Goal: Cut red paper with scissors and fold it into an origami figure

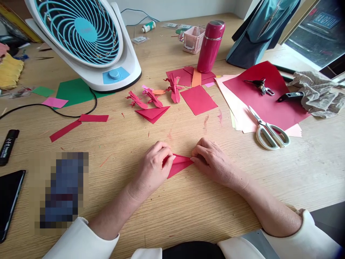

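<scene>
A partly folded red sheet of paper lies on the wooden table between my two hands. My left hand pinches its left side, with thumb and fingers closed on the edge. At the right corner, the fingertips of my right hand are closed on the paper. Part of the sheet is hidden under my left fingers. Beyond my hands lies a folded red paper triangle. Several folded red paper figures stand behind it, beside a flat red paper square.
White-handled scissors rest at the right by large red sheets. A pink thermos and a white fan stand at the back. Red strips, a black marker and a dark phone-like device lie left.
</scene>
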A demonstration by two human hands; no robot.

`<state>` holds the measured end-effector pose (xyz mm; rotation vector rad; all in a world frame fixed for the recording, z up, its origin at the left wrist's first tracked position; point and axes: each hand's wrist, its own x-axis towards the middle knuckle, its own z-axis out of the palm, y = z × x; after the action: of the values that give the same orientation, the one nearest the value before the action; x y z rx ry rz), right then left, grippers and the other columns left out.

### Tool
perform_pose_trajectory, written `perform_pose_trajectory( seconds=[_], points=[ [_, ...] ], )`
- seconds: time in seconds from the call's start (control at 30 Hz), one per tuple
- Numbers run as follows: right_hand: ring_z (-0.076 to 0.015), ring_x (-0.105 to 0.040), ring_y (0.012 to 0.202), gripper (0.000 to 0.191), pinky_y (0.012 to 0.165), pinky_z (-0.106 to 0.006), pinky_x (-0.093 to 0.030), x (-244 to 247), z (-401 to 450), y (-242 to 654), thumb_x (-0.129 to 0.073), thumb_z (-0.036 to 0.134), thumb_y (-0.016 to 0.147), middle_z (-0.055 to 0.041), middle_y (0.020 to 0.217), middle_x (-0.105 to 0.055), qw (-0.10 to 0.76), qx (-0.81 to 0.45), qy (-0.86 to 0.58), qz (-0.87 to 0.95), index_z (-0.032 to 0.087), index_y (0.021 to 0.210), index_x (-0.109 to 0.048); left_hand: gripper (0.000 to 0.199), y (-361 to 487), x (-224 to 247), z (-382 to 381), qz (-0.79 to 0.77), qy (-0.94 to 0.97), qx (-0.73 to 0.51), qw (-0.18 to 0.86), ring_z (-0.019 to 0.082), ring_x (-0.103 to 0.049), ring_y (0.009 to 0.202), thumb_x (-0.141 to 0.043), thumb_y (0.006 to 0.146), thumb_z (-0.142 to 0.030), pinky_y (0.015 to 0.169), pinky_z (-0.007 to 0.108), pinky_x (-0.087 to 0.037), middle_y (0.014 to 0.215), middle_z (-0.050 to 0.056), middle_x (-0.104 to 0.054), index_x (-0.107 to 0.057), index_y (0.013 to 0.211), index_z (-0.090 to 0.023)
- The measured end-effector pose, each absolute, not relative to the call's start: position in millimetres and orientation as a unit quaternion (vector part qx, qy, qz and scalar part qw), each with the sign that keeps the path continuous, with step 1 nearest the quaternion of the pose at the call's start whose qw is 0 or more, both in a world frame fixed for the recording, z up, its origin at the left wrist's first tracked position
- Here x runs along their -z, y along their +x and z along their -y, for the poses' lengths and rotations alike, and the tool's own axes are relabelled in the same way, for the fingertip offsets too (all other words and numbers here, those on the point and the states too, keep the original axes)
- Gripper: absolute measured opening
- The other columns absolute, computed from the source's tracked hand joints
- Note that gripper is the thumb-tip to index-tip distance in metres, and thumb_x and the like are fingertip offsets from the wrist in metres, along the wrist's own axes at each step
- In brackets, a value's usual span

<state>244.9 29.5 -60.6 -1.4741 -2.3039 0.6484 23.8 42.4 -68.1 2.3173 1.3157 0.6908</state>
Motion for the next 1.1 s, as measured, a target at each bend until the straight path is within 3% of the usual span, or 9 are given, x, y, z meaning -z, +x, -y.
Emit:
perform_pose_trajectory(
  seconds=[0.23,0.77,1.0,1.1],
  points=[
    [-0.0193,-0.054,0.086,0.007,0.078,-0.032,-0.040,60.7,-28.8,243.3,-0.056,0.022,0.092,-0.0056,0.091,-0.056,0.177,-0.228,-0.516,0.806,0.019,0.086,-0.058,0.013,26.5,70.9,-47.3,-0.474,0.829,-0.235,0.181,0.018,-0.057,0.088,-0.053,0.087,-0.011,0.080,0.033,-0.048,0.094,0.004,-0.054,-0.050,0.078,-0.020],
    [-0.0186,-0.053,0.084,0.009,0.077,-0.031,-0.037,63.6,-26.4,239.3,-0.064,0.023,0.087,-0.0037,0.088,-0.056,0.176,-0.194,-0.523,0.811,0.019,0.083,-0.057,0.006,25.8,69.2,-49.5,-0.468,0.862,-0.158,0.112,0.024,-0.049,0.092,-0.054,0.090,-0.022,0.083,0.040,-0.044,0.096,0.008,-0.053,-0.051,0.086,-0.019],
    [-0.0173,-0.052,0.083,0.010,0.076,-0.030,-0.035,63.5,-26.1,241.4,-0.057,0.021,0.091,-0.0029,0.087,-0.055,0.180,-0.200,-0.510,0.817,0.019,0.081,-0.058,0.014,21.2,68.6,-48.2,-0.439,0.869,-0.173,0.149,0.023,-0.050,0.091,-0.053,0.092,-0.034,0.082,0.040,-0.042,0.093,0.006,-0.055,-0.054,0.086,-0.021],
    [-0.0175,-0.053,0.083,0.009,0.076,-0.031,-0.035,62.9,-26.6,241.6,-0.057,0.020,0.091,-0.0035,0.087,-0.056,0.183,-0.205,-0.506,0.817,0.019,0.082,-0.058,0.010,18.7,70.1,-48.4,-0.433,0.866,-0.189,0.165,0.023,-0.051,0.092,-0.056,0.090,-0.029,0.082,0.039,-0.043,0.094,0.005,-0.056,-0.054,0.085,-0.020]
  ],
)
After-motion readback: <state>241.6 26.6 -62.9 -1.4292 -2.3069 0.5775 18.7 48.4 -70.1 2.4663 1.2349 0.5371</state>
